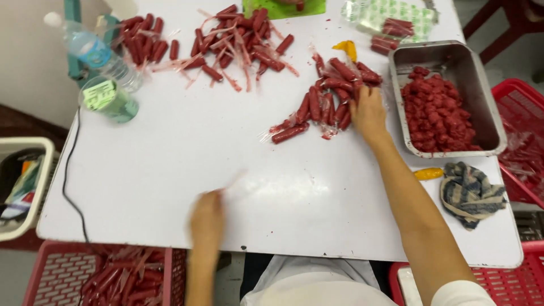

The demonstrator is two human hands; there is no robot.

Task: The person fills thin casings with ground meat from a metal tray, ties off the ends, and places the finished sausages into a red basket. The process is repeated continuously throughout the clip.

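Observation:
My right hand (368, 110) reaches across the white table (170, 164) and rests on a pile of red sausages in clear wrappers (326, 105), fingers on the sausages at its right side. My left hand (207, 218) is near the table's front edge, blurred, with a thin strip of clear wrapper (232, 180) at its fingertips. A second, larger heap of wrapped sausages (238, 37) lies at the back, and a smaller heap (144, 42) at the back left. A steel tray (479, 93) of unwrapped red sausage pieces stands to the right of my right hand.
Two plastic bottles (105, 73) lie at the back left. A striped cloth (470, 192) and a yellow chilli-like thing (429, 173) sit front right. Red baskets (62, 275) stand below the table, one with wrapped sausages; another red basket (524, 130) at right. A black cable (67, 175) runs along the left edge.

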